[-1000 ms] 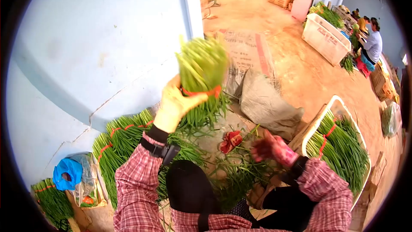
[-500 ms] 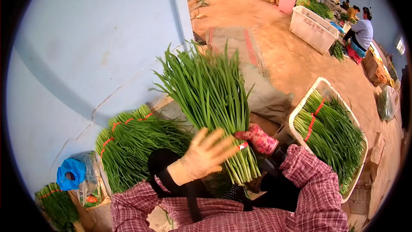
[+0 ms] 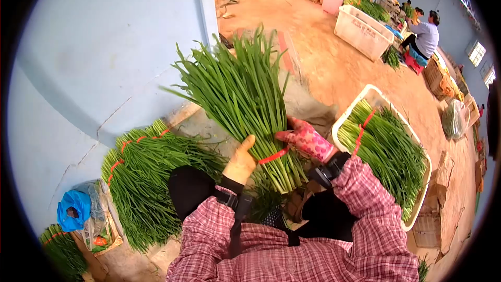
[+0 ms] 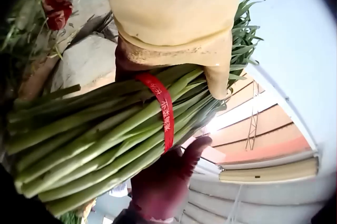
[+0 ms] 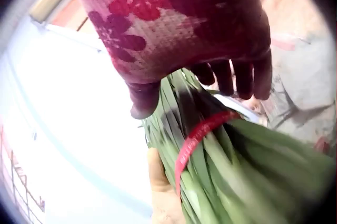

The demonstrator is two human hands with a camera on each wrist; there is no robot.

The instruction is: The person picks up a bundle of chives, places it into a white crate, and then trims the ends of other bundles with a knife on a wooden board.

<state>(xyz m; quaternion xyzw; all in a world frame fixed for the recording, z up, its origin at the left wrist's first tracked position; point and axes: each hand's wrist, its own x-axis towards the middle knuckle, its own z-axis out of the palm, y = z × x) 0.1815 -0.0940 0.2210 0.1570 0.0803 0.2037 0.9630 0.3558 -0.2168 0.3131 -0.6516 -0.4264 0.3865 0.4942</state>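
A bunch of chives leans in front of the person, leaf tips away and pale cut stem ends toward the lap. Round its lower stems runs a red printed band. My left hand, in a cream rubber glove, grips the bunch's left side just above the band, thumb lying along the leaves. From the right, my right hand in a flower-patterned glove holds it with the thumb across the front. In the right wrist view its fingers hang over the far side of the leaves.
Banded chives are piled at left by the wall. More fill a white crate at right. A blue plastic bag sits at lower left. Woven sacking covers the floor ahead. Farther back are another crate and a seated person.
The left hand held the bunch up with its leaves downward; then leaf tips pointed away, right hand holding, left fingers spread in front. Now the left hand grips its left side.
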